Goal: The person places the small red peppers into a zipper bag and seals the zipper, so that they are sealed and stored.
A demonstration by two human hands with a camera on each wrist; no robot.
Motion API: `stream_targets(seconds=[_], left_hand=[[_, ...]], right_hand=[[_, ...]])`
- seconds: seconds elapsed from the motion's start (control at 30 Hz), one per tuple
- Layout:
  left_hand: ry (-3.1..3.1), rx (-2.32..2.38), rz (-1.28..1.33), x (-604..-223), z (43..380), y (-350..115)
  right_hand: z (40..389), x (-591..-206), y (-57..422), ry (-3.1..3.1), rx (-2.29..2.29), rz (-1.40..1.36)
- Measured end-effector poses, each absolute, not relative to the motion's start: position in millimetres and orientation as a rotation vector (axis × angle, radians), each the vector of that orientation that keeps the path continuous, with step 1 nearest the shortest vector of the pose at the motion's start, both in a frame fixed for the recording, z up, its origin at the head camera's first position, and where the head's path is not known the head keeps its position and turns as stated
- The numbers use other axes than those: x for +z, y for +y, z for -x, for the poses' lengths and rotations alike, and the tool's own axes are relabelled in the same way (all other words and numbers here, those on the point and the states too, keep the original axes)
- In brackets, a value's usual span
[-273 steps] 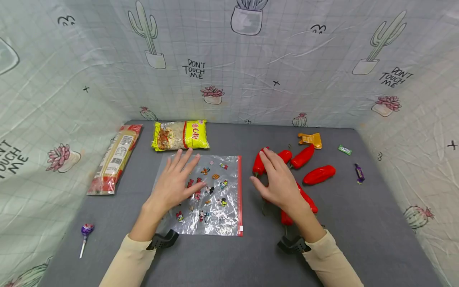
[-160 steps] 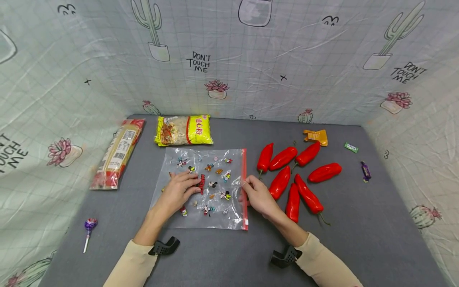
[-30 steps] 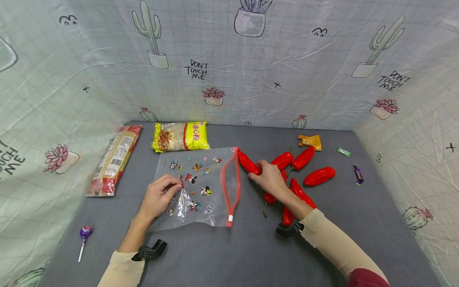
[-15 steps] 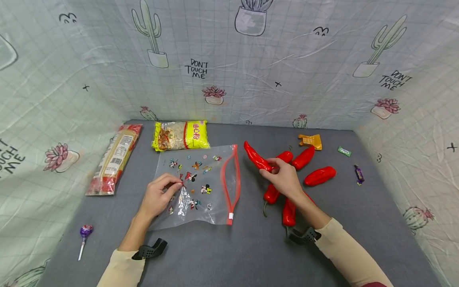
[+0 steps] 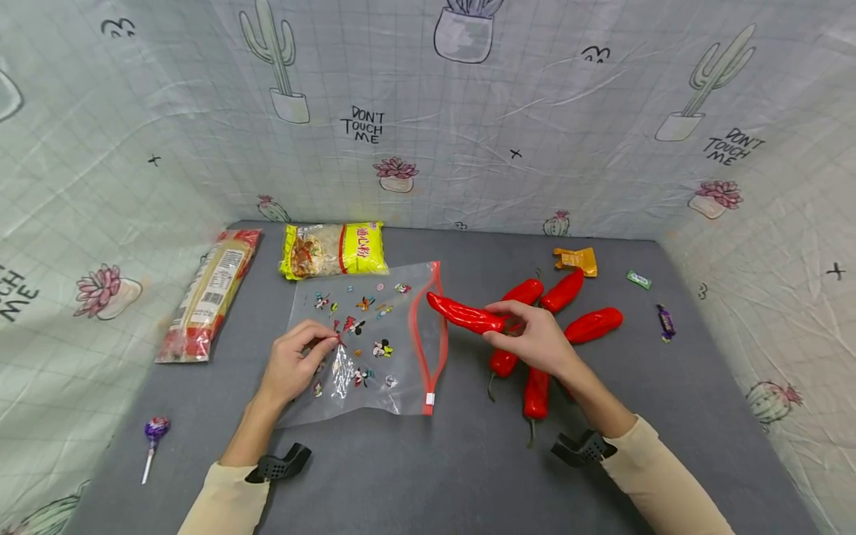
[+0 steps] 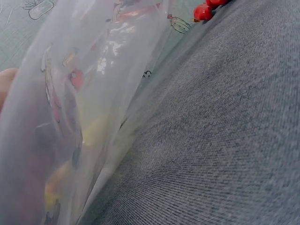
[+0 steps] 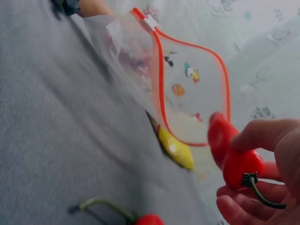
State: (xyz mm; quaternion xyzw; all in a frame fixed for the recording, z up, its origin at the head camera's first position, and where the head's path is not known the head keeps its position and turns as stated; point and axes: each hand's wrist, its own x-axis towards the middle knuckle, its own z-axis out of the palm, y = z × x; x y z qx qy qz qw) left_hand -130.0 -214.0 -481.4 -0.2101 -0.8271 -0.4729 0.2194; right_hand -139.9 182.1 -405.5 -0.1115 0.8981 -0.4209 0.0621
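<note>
My left hand (image 5: 294, 364) pinches the upper film of a clear zip bag (image 5: 401, 386) printed with cartoon figures, lifting it. The bag's red-edged mouth gapes on the right, with a white slider (image 5: 430, 399) at its near corner. Between thumb and fingers my right hand (image 5: 535, 338) holds a red chili pepper (image 5: 464, 313) by its stem end. Its tip points left and overlaps the bag's mouth in the head view. In the right wrist view the pepper (image 7: 241, 166) shows its green stem toward the camera, with the open mouth (image 7: 161, 84) beyond it.
Several more red peppers (image 5: 536, 394) lie under and around my right hand. A yellow pasta packet (image 5: 334, 250) and a long noodle packet (image 5: 210, 297) lie behind and left of the bag. A lollipop (image 5: 156, 431) is at left; small wrapped candies (image 5: 665, 322) and an orange wrapper (image 5: 576, 261) are at right.
From flat on the table, the bag has been opened at its mouth and its film raised by my left hand. My right hand has picked up a pepper and turned its tip left toward the mouth.
</note>
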Motion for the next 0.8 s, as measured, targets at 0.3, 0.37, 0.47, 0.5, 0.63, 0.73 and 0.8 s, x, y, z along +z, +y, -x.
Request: stream_targets(seconds=[0.3,0.37,0.47,0.5,0.63,0.73,0.8], left_hand=[[-2.281,-1.343,0.598,-456.9,117.0,-200.4],[-2.277,-1.348,0.591,-461.7,119.1,-201.7],[-2.259,-1.355,0.588,-473.2,124.2,-206.0],[-2.255,-1.356,0.589,-477.2,126.1,-207.9],[-2.258,-1.364,0.586,-482.2,128.8,-212.8],[-2.261,-1.387,0.578,-482.4,128.9,-215.4],[-2.260,-1.409,0.568,-482.5,128.6,-216.8]], right_hand=[[144.6,-405.2,148.6,2.719,-1.320,0.515],[145.3,-406.7,142.6,2.695,-1.366,0.544],[146.3,-408.6,136.3,2.669,-1.418,0.595],[146.4,-408.8,134.9,2.667,-1.430,0.606],[146.6,-408.3,131.8,2.675,-1.457,0.639],[146.9,-408.3,130.3,2.686,-1.450,0.644],[148.5,-410.5,128.8,2.691,-1.422,0.635]])
